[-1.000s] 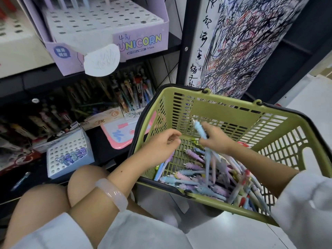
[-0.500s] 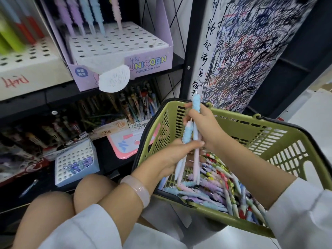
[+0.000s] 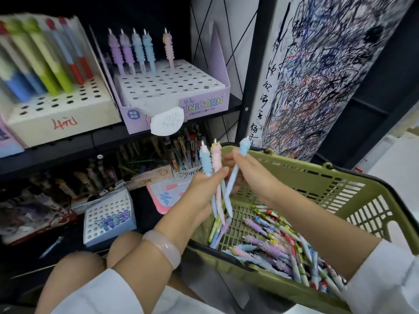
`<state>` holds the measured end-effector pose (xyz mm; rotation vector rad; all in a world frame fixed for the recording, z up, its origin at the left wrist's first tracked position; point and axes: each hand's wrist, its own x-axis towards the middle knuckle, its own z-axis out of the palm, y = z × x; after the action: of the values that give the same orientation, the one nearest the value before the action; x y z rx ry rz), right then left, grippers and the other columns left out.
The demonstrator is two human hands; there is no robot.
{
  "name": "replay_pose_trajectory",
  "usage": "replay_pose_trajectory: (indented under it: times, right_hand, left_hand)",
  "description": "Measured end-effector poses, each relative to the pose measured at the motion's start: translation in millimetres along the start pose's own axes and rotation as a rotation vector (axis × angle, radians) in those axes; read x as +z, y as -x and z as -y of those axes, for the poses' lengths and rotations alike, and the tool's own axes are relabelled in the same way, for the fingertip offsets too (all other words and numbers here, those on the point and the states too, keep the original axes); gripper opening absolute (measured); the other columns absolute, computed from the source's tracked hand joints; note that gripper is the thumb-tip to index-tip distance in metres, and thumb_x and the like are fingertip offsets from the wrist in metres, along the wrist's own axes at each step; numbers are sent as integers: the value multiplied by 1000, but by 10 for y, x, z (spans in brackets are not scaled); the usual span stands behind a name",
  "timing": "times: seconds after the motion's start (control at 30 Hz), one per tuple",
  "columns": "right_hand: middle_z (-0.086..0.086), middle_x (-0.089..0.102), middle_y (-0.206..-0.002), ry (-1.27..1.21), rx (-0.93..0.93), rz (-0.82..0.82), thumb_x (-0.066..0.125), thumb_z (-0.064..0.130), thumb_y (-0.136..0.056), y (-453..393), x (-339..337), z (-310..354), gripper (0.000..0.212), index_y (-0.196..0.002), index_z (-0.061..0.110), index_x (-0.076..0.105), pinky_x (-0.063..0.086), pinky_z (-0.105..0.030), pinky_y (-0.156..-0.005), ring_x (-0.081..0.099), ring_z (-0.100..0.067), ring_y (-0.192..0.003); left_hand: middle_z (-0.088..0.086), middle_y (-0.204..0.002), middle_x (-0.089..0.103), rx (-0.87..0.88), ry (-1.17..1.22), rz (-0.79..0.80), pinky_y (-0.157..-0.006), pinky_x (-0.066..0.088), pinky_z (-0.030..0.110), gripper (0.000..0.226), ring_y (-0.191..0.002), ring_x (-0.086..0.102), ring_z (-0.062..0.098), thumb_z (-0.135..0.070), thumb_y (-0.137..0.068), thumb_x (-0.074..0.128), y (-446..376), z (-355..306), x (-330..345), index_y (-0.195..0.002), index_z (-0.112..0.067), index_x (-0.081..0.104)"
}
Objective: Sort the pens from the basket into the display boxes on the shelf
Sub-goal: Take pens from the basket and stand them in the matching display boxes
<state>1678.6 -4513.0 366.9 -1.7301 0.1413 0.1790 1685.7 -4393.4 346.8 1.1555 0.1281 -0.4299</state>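
At the left end of the upper shelf (image 3: pixel 68 146) stands a cream display box (image 3: pixel 61 109) with green, blue and red pens (image 3: pixel 45 62) in its back rows. Just beside it on the right sits the lilac UNICORN display box (image 3: pixel 172 96), five ridged unicorn pens (image 3: pixel 138 51) upright along its rear edge. On the lower shelf a small blue box (image 3: pixel 108 220) holds a few purple-capped pens. The left hand (image 3: pixel 204 189), its grip closed, pinches a blue pen (image 3: pixel 205 162) and a pink pen (image 3: pixel 216 159) upright above the basket's left rim. The right hand (image 3: pixel 256 177) pinches a third, light blue pen (image 3: pixel 240 159), tilted, touching those two lower down. The green basket (image 3: pixel 335 189) at right holds a heap of mixed pens (image 3: pixel 283 250).
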Motion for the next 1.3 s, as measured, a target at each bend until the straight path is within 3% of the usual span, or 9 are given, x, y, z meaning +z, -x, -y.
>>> replay_pose_trajectory:
  times: [0.1, 0.27, 0.33, 0.43, 0.67, 0.77, 0.97, 1.17, 1.3]
  right_hand:
    - [-1, 68, -93, 62, -40, 98, 33, 49, -96, 92, 151, 131, 40, -121, 21, 46, 55, -23, -62, 69, -9, -75]
    - [22, 62, -72, 165, -199, 164, 34, 46, -96, 134, 303, 411, 26, -100, 30, 54, 46, -7, -62, 56, 12, -64]
    - [10, 60, -77, 59, -233, 103, 38, 39, -97, 90, 381, 535, 29, -106, 17, 55, 50, -14, -65, 58, 3, -63]
    - [2, 61, -76, -14, -320, 85, 44, 26, -97, 17, 502, 760, 17, -96, 16, 58, 51, -27, -69, 59, -10, -65]
    - [6, 65, -68, -70, -392, 221, 52, 18, -95, -172, 828, 1302, 10, -89, 13, 57, 50, -18, -58, 60, -6, -62]
    - [-5, 63, -81, -120, -436, 157, 46, 19, -98, -331, 933, 1547, 9, -93, 14, 51, 52, -20, -59, 64, -9, -61]
    - [-6, 61, -87, -77, -551, -109, 44, 23, -98, -841, 879, 2007, 8, -99, 16, 48, 54, -19, -62, 62, -8, -65]
    - [-7, 62, -90, 147, -599, -397, 47, 22, -97, -1408, 669, 2247, 10, -97, 12, 45, 55, -36, -82, 64, -20, -79]
    - [-13, 64, -93, 334, -636, -450, 47, 21, -97, -1692, 636, 2231, 12, -99, 10, 48, 50, -28, -63, 63, -25, -82]
  left_hand:
    - [10, -74, 73, 5, 102, 80, -55, 56, 29, 13, -69, 71, 21, -16, -92, 54, 122, -89, -39, -90, -8, 64]
    - [2, -56, 66, 98, -2, 59, -56, 54, 27, 7, -49, 61, 13, -11, -88, 59, 283, -389, -298, -83, -8, 63]
    - [1, -57, 64, 203, -30, 51, -54, 51, 25, 7, -46, 56, 11, -4, -87, 59, 363, -539, -363, -85, -8, 63]
    - [-4, -57, 66, 346, -141, -31, -47, 47, 19, 11, -44, 55, 8, 1, -86, 58, 490, -775, -461, -87, -10, 61]
    - [-4, -63, 69, 487, -255, -24, -51, 51, 20, 6, -50, 61, 8, -11, -90, 57, 717, -1281, -780, -89, -13, 63]
    - [-3, -66, 68, 482, -252, -75, -47, 48, 22, 7, -47, 56, 11, -16, -93, 54, 677, -1456, -940, -92, -13, 61]
    - [6, -65, 62, 524, -161, -152, -38, 34, 17, 8, -36, 39, 9, -7, -94, 49, 498, -1746, -1169, -88, -11, 47]
    - [2, -68, 69, 597, -134, -183, -42, 42, 20, 10, -41, 48, 11, -4, -92, 51, 387, -2000, -1233, -90, -13, 56]
    - [0, -65, 69, 600, -93, -194, -44, 47, 20, 12, -44, 54, 10, -4, -92, 50, 300, -2127, -1211, -91, -12, 59]
